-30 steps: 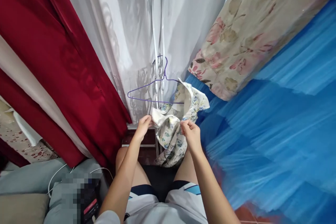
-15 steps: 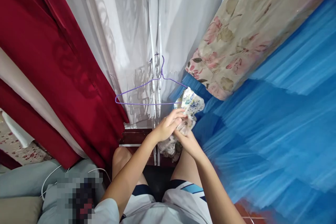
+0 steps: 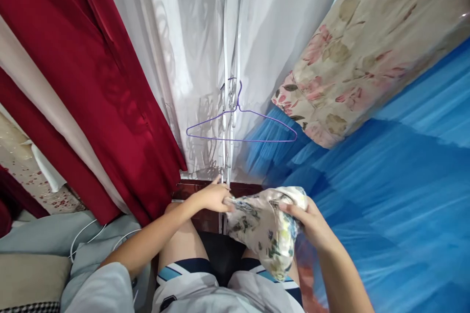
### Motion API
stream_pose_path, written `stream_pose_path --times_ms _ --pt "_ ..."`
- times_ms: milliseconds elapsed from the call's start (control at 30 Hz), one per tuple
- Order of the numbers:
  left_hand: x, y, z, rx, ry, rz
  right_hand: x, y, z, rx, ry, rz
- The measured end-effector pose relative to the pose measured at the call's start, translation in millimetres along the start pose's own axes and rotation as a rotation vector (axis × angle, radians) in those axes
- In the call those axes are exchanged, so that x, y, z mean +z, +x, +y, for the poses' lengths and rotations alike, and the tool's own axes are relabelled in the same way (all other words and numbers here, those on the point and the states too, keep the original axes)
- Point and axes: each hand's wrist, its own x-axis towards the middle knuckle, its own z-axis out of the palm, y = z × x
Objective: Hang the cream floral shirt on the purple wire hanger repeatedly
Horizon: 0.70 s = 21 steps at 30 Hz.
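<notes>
A white cloth with a blue, green and yellow floral print (image 3: 266, 225) is stretched between my two hands above my lap. My left hand (image 3: 215, 196) pinches its left end, with the index finger pointing upward. On the other side, my right hand (image 3: 303, 215) grips the cloth's upper right edge, thumb on top. What kind of garment or cloth it is, I cannot tell. Beyond my hands, a bare purple wire hanger (image 3: 242, 140) hangs from a white metal stand (image 3: 227, 122).
Red curtains (image 3: 110, 88) hang at the left and white sheer fabric (image 3: 187, 58) behind the stand. Floral fabric (image 3: 330, 83) and layered blue tulle (image 3: 396, 195) fill the right. Grey cushions (image 3: 47, 234) with white cables lie at lower left.
The floral cloth has come off the hanger's right end and down toward my lap. My hands, close together before, are now apart, spreading the cloth.
</notes>
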Motion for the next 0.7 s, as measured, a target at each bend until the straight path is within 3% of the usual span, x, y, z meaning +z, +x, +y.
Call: stream_pose_path --times_ms 133,300,433,533,700 --pt "-48 -45 -41 -0.075 0.189 -0.027 0 24 -9 -0.117 -0.374 -0.122" --pt "-101 -77 -53 -0.198 0.518 0.238 19 68 -33 -0.388 -0.616 -0.116" --pt "-145 -71 -61 -0.322 0.620 0.433 34 116 -45 -0.533 -0.703 0.083" --pt "-177 -58 -69 -0.378 0.601 0.538 42 151 -44 -0.563 -0.794 0.186" --pt "-206 -34 -54 -0.230 0.578 0.657 47 173 -33 -0.466 -0.983 0.190"
